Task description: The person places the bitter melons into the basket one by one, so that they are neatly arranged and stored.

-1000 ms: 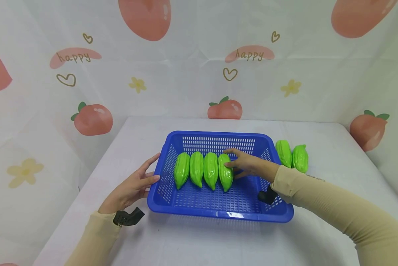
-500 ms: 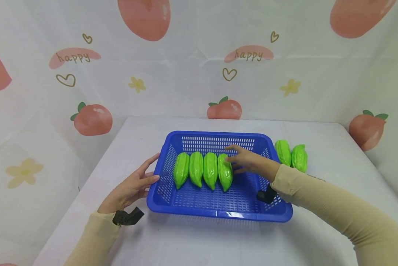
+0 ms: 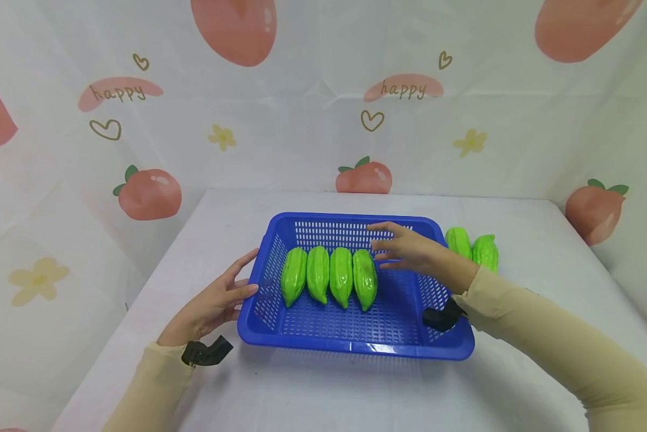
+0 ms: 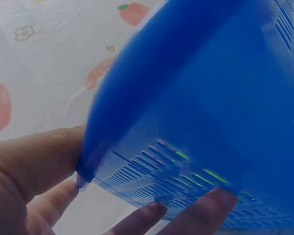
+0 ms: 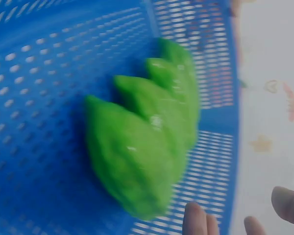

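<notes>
The blue perforated basket (image 3: 356,349) sits on the white table. My left hand (image 3: 215,306) holds its left rim, with the thumb at the rim and the other fingers under it along the outer wall, as the left wrist view shows. Inside, several glossy green bitter melons lie side by side in a row, pointed ends towards me. My right hand (image 3: 410,249) hovers over the basket's back right part with its fingers spread and holding nothing. Just left of and below its fingertips lies the rightmost bitter melon (image 3: 365,281), also nearest in the right wrist view.
Two more bitter melons, one on the left (image 3: 458,241) and one on the right (image 3: 485,253), lie on the table (image 3: 545,252) beyond the basket's right side, partly hidden by my right arm. A white cloth (image 3: 296,120) printed with peaches and flowers hangs behind.
My right hand has let go of the rightmost bitter melon and moved up and to the right, fingers spreading. The left hand and basket stay in place.
</notes>
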Available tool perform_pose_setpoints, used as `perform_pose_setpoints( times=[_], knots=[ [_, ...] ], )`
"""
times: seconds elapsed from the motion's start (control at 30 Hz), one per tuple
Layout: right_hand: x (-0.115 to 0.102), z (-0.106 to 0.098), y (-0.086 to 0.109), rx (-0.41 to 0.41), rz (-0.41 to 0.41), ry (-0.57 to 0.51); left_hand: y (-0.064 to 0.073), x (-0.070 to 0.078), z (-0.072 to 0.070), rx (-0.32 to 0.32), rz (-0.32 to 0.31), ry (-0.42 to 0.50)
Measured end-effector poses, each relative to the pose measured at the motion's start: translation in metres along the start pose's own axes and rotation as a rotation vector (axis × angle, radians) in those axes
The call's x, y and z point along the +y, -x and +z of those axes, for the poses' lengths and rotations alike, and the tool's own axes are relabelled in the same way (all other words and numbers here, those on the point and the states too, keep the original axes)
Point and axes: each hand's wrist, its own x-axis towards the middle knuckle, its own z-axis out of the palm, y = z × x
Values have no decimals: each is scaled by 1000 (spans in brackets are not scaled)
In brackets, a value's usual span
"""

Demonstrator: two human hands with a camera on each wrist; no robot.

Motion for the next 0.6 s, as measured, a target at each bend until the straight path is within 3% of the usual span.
perform_pose_setpoints(
  times=[0.2,0.4,0.6],
  knots=[
    [-21,-18,23,-44,-115,-11,1,1,0,3,-1,10],
    [-35,-45,44,-12,-200,46,0,1,1,2,-3,27],
    [-38,-78,61,31,-275,34,0,1,0,16,-19,15]
  ],
)
